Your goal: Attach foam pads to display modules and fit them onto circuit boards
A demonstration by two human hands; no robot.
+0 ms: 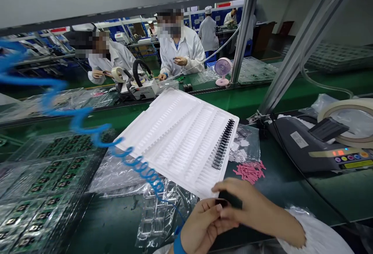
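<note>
I'm on an electronics factory line: green benches (291, 191), circuit boards in clear trays (43, 184), a white parts tray (175, 137), tape dispensers (314, 145), and co-workers in white coats (180, 49) opposite.

Small dark part (230, 199) mostly covered by right hand (256, 211) and left hand (204, 225); shape and type not readable. Left hand cut off at wrist by bottom picture edge; right sleeve (314, 234) likewise. Near edge of white slotted tray (175, 137) hidden behind both hands. Blue coiled cord (87, 129) out of focus, upper end leaving the left picture edge. Tape roll (349, 121) at bench's right edge cropped. Labels on machine (309, 145) too small to read. Clear trays (35, 191) at bench's left corner blurred, cropped.
</note>
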